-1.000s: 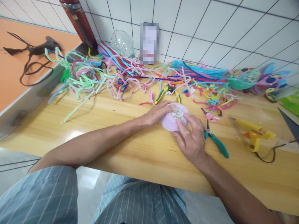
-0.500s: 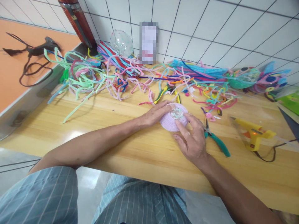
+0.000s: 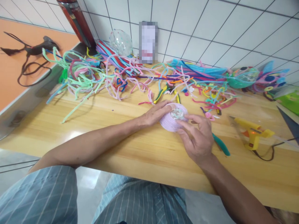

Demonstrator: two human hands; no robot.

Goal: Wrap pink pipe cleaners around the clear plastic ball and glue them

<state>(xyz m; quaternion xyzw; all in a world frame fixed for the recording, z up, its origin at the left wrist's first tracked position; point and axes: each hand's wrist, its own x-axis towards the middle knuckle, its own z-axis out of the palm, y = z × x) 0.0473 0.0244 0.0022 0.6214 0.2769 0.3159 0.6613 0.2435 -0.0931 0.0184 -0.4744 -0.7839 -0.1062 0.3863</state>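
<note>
A rounded piece wrapped in coils of lilac pipe cleaner [image 3: 167, 123] rests at the middle of the table. On its top a clear, speckled patch [image 3: 177, 114] stays uncovered. My left hand [image 3: 157, 114] holds the piece from the left, fingers laid over its upper edge. From the right, my right hand [image 3: 198, 135] grips it, with the thumb at the lower edge and fingertips beside the clear patch. Behind the piece lie yellow-and-black pliers [image 3: 161, 94]. Green-handled pliers [image 3: 221, 144] are partly hidden by my right hand.
A yellow glue gun [image 3: 254, 133] with its light on stands at the right, its cord trailing. Tangled pipe cleaners [image 3: 86, 76] and blue bundles [image 3: 198, 70] line the wall. A clear ball [image 3: 121, 42], a phone [image 3: 148, 42] and a red flask [image 3: 76, 23] are at the back.
My right hand has shifted slightly right, its fingers drawing back from the clear patch toward the piece's right edge and covering more of the green pliers. My left hand stays put.
</note>
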